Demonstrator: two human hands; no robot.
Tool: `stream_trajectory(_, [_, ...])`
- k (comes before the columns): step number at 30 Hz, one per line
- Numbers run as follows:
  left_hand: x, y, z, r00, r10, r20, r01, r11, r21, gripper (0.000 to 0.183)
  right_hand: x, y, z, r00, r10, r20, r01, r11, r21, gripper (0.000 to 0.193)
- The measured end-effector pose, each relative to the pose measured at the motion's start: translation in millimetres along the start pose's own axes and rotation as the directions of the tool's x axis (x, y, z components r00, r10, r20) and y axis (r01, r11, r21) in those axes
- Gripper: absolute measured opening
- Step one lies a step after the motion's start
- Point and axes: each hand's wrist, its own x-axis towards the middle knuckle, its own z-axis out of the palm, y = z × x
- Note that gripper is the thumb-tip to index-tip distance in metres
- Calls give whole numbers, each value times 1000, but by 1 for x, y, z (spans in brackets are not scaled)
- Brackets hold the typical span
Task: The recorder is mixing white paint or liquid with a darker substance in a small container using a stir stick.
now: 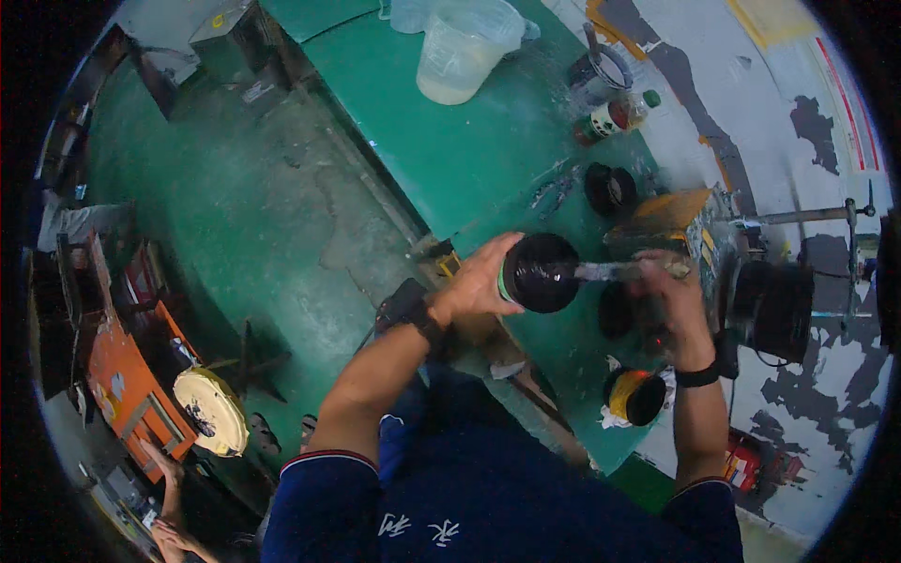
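My left hand (479, 281) is wrapped round a short round piece with a glossy black face (542, 273) and a green edge, held up over the green bench. My right hand (668, 286), smeared by motion, grips a pale, narrow flat tool (605, 271). Its tip meets or overlaps the right side of the black face; I cannot tell which. Beyond my hands, a black ring-shaped part (610, 189) rests on the bench. Nearer my right wrist sits a yellow-sided round piece with a black top (636, 396), with white crumpled material beside it.
A translucent jug (466, 52) stands at the bench's far end. Along its right side are a stained pot (601, 73), a bottle with a green cap (617, 117) and a worn yellow block (662, 225). At lower left, another person's arms (171, 497) show near a cream round lid (211, 411).
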Motion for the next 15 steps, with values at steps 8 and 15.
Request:
stream_trajectory(8, [3,2,-1,1000,4,-6,-4,1000,6,114,24,-24,19,871,-330,366,481,724,-494,23])
stream_trajectory(15, [2,-1,2,999,31,-13,-30,999,18,113,13,44,-1,977,179,114,-181,983,7,29])
